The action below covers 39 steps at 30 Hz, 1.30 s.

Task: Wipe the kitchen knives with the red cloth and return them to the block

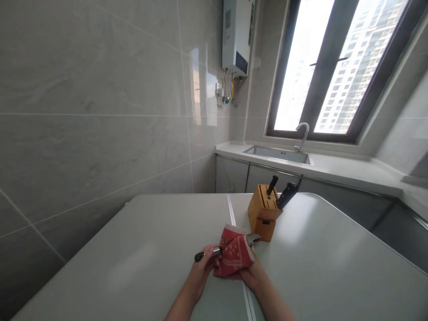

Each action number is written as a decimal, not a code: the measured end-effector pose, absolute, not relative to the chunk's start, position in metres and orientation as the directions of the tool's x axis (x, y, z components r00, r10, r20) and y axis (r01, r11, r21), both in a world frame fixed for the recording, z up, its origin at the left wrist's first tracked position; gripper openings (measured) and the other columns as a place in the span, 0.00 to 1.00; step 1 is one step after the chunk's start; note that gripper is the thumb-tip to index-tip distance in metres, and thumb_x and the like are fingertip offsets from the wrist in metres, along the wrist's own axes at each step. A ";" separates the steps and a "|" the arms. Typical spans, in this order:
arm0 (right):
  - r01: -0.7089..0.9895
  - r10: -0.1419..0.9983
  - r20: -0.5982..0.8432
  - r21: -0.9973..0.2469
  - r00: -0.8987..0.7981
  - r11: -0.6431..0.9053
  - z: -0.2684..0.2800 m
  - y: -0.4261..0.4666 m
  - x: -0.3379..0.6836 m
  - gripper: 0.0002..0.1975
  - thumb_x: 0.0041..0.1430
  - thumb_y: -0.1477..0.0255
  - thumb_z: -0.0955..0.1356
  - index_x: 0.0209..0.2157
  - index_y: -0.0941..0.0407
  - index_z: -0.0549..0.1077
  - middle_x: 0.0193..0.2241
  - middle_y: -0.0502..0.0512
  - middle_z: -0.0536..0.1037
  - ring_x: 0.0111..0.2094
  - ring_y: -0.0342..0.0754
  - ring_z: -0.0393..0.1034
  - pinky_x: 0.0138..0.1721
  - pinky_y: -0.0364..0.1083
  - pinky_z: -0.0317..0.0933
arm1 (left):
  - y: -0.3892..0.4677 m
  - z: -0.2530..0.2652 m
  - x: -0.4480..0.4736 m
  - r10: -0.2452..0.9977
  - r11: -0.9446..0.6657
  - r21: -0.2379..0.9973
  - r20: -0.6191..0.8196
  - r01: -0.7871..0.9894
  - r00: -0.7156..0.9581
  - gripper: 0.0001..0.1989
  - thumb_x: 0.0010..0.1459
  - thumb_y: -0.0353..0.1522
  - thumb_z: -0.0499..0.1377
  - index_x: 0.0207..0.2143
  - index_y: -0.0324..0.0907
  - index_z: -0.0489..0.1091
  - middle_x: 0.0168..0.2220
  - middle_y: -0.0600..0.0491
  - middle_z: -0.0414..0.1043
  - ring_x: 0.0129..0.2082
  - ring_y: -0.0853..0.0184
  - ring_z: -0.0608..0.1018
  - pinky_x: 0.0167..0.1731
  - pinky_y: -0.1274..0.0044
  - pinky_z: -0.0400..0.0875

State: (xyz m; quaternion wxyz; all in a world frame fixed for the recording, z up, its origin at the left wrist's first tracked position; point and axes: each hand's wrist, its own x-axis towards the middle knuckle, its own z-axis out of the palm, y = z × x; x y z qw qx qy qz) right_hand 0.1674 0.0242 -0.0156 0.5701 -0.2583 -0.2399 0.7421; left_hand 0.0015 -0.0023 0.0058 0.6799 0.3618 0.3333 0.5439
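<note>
Taking the red cloth [232,261] as the centre of a clock face, with twelve pointing away from the person, the bare stretch of the pale table [150,232] spreads out towards nine and ten o'clock. The left hand [202,261] sits at nine, its fingers curled around the handle of a knife [217,251]; the dark butt end juts out beyond them. Gripping it by the handle probably keeps that hand well away from the edge and lets it steady the tool.

The knife runs into the bunched cloth at the centre, lifted above the table near its metal seam [231,210]. The fabric seems to be folded over the steel so that it shields the skin. At four o'clock the right hand [251,271] clasps the cloth from below and behind, though most of its fingers are hidden. The blade [254,237] pokes out between one and two.

Further off, at one o'clock, stands the wooden knife block [262,209], likely set close for easy reach. Its slots hold a small black handle [273,184] and a larger black handle [287,195], both pointing up where they can be grasped.
</note>
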 end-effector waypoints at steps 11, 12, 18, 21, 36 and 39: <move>-0.780 0.934 -0.144 -0.518 -0.326 -0.352 -0.004 0.026 0.166 0.22 0.43 0.55 0.71 0.32 0.60 0.76 0.35 0.62 0.81 0.40 0.56 0.73 0.48 0.56 0.63 | 0.006 0.000 -0.003 0.990 0.075 0.910 -0.019 -0.408 0.138 0.14 0.57 0.40 0.57 0.36 0.37 0.70 0.24 0.56 0.70 0.21 0.75 0.67 0.25 0.82 0.61; -0.784 0.937 -0.148 -0.515 -0.317 -0.347 -0.005 0.026 0.166 0.21 0.42 0.56 0.71 0.31 0.60 0.76 0.34 0.62 0.81 0.38 0.56 0.74 0.47 0.56 0.63 | 0.006 -0.002 -0.002 0.989 0.054 0.939 -0.002 -0.341 0.151 0.14 0.57 0.40 0.57 0.36 0.37 0.70 0.22 0.57 0.68 0.21 0.75 0.66 0.24 0.83 0.60; -0.801 0.968 -0.193 -0.548 -0.159 -0.241 -0.011 0.029 0.159 0.16 0.41 0.58 0.72 0.25 0.57 0.74 0.25 0.55 0.80 0.28 0.50 0.73 0.37 0.51 0.68 | 0.005 -0.008 0.000 0.969 -0.080 0.996 0.084 -0.028 0.230 0.14 0.58 0.41 0.54 0.37 0.39 0.69 0.24 0.59 0.66 0.20 0.74 0.65 0.21 0.83 0.59; -0.781 0.978 -0.167 -0.592 -0.122 -0.199 -0.006 0.026 0.152 0.12 0.42 0.62 0.73 0.24 0.56 0.71 0.20 0.49 0.77 0.22 0.45 0.70 0.32 0.48 0.67 | 0.003 -0.004 0.001 0.960 -0.169 0.983 0.147 0.075 0.237 0.14 0.60 0.40 0.51 0.37 0.40 0.69 0.29 0.55 0.70 0.27 0.70 0.71 0.28 0.81 0.65; -0.487 0.981 -0.101 -0.857 -0.165 -0.171 0.000 0.015 0.147 0.16 0.40 0.67 0.75 0.31 0.60 0.72 0.21 0.52 0.77 0.17 0.43 0.67 0.19 0.42 0.62 | -0.002 -0.002 0.004 0.948 -0.149 0.987 0.128 0.054 0.292 0.14 0.54 0.40 0.58 0.37 0.40 0.68 0.35 0.50 0.73 0.36 0.61 0.75 0.27 0.78 0.72; -0.514 0.986 -0.092 -0.844 -0.138 -0.150 0.005 0.012 0.146 0.16 0.41 0.66 0.74 0.32 0.59 0.72 0.23 0.53 0.78 0.20 0.44 0.69 0.21 0.43 0.63 | -0.003 0.002 0.003 0.948 -0.220 0.969 0.186 0.109 0.258 0.11 0.54 0.38 0.59 0.35 0.40 0.70 0.34 0.51 0.75 0.36 0.62 0.75 0.35 0.76 0.71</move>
